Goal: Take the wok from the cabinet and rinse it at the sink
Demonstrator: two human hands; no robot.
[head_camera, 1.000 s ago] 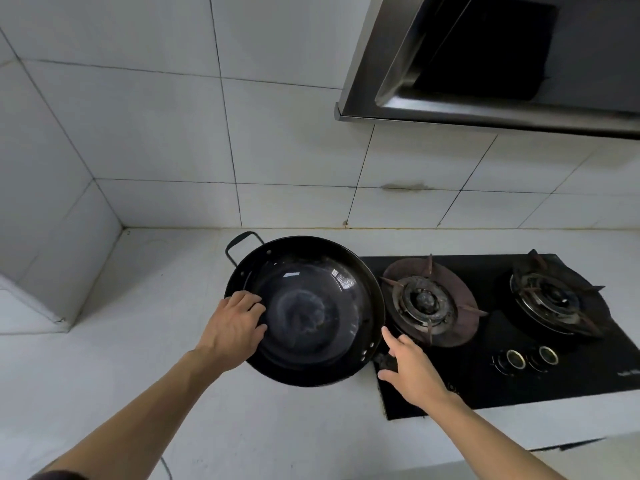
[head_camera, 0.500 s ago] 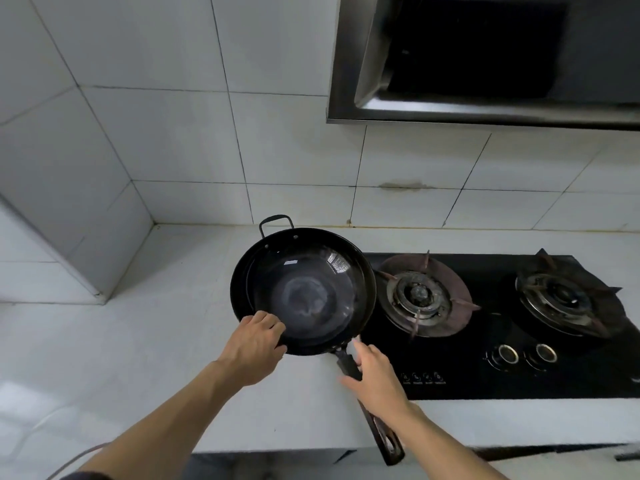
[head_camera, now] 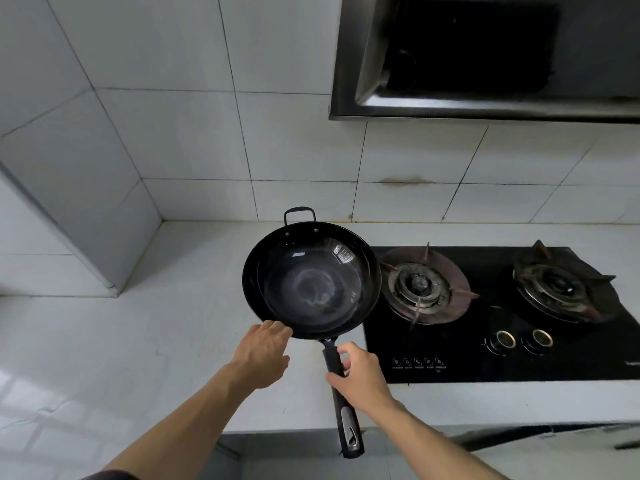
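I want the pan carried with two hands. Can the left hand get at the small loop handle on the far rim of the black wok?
Probably yes. The left hand rests at the near rim of the black wok; the small loop handle stands clear by the tiled wall, nothing covering it, though reaching it means going across or around the bowl.

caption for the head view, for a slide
Wok on the counter beside the hob, left hand at its rim, right hand around its handle.

1 wok [head_camera: 311,282], 2 burners [head_camera: 420,285], 2 knobs [head_camera: 504,339], 2 hands [head_camera: 261,355].
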